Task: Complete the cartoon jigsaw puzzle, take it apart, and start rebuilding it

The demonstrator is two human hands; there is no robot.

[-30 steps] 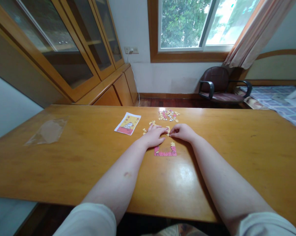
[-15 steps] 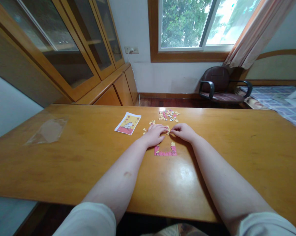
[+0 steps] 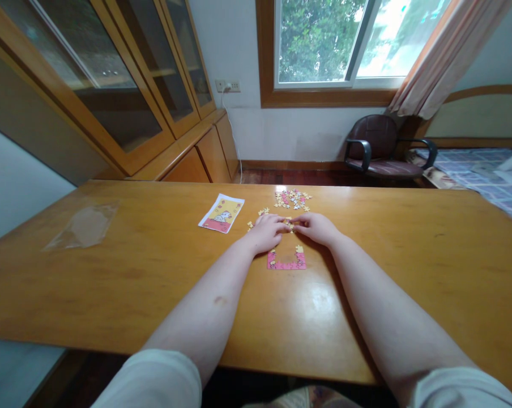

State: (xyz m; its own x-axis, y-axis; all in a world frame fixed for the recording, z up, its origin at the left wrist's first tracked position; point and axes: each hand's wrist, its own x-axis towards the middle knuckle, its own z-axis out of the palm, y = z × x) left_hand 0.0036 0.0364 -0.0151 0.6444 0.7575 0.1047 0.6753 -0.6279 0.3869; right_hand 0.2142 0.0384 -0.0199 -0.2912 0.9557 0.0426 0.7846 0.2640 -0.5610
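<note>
My left hand (image 3: pixel 268 232) rests over the table with its fingers stretched to the right, their tips on a small group of yellow puzzle pieces (image 3: pixel 289 225). From the other side, my right hand (image 3: pixel 318 228) pinches at the same pieces with thumb and fingers together. The fingertips hide part of the group. Closer to me lies a U-shaped, partly joined puzzle border (image 3: pixel 286 266), pink along the bottom with a yellow piece at its upper right. A few loose yellow pieces (image 3: pixel 263 211) lie just beyond my left hand.
A heap of mixed puzzle pieces (image 3: pixel 293 199) lies near the far edge of the wooden table (image 3: pixel 154 283). To the left are a picture card (image 3: pixel 222 214) and a clear plastic bag (image 3: pixel 86 225). An office chair (image 3: pixel 379 147) stands beyond the table.
My right fingers have shifted slightly left, closer to my left fingertips. The yellow pieces between my hands have turned or moved a little; the border stays in place.
</note>
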